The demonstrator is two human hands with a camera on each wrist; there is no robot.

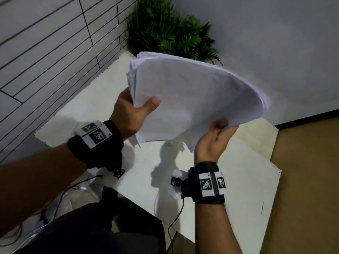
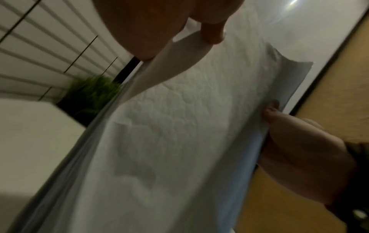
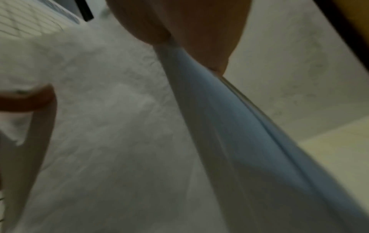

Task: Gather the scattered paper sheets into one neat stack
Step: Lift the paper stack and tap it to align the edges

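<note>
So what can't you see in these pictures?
- Left hand: its fingers are behind the paper stack in the head view; only the thumb shows.
- Right hand: its fingertips are tucked under the stack too.
- How many sheets: the edges are too blurred in both wrist views.
- Table under the stack: hidden by the paper, so any leftover sheets there can't be seen.
- Plant: its pot is hidden behind the table.

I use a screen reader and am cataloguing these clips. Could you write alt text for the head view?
Both hands hold a curved stack of white paper sheets in the air above a white table: the left hand grips its left edge, thumb on top, and the right hand grips its near right edge. A green plant stands in the corner behind.
</note>
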